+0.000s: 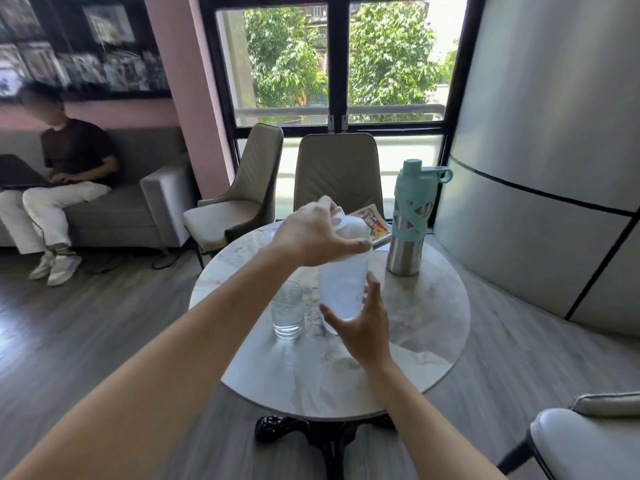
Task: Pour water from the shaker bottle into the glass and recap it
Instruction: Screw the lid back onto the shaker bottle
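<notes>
A translucent white shaker bottle [343,289] stands upright near the middle of the round marble table [426,348]. My left hand [317,239] is closed over its white cap [346,221] from above. My right hand [363,323] is at the bottle's lower part, thumb and fingers spread around it; whether they touch it is unclear. A clear drinking glass [287,310] with water in it stands just left of the bottle, close to it.
A steel bottle with a teal sleeve and cap [408,220] stands at the table's back right. A colourful booklet [372,223] lies behind the shaker. Two beige chairs [337,171] sit beyond the table, a white seat [588,441] at lower right. A person sits on a sofa far left.
</notes>
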